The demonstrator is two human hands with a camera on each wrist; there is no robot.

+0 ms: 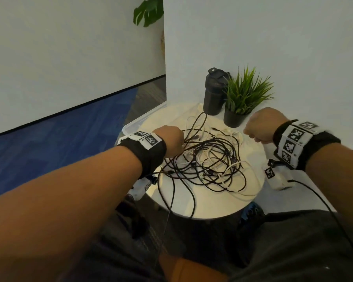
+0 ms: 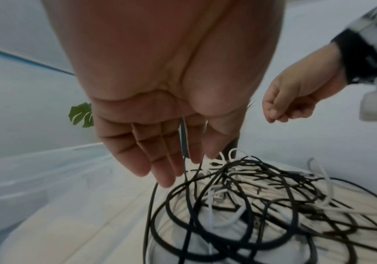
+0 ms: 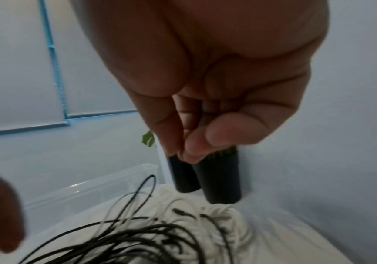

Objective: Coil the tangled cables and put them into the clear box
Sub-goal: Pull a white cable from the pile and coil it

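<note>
A tangle of black and white cables (image 1: 208, 159) (image 2: 250, 196) (image 3: 138, 237) lies on a small round white table (image 1: 222, 204). My left hand (image 1: 177, 143) (image 2: 196, 153) is at the tangle's left edge. Its fingers point down, and a black cable (image 2: 185, 141) runs up between thumb and fingers, pinched there. Several strands fan out from that hand. My right hand (image 1: 251, 133) (image 3: 183, 151) hovers above the table's back right with fingers curled and thumb against the fingertips. Nothing shows in it. The clear box (image 1: 130, 124) (image 3: 88, 189) stands just left of the table.
A black bottle (image 1: 214, 92) and a potted green plant (image 1: 234, 119) stand at the table's back against the white wall. Some black cable hangs over the table's front edge toward my lap. Blue carpet lies to the left.
</note>
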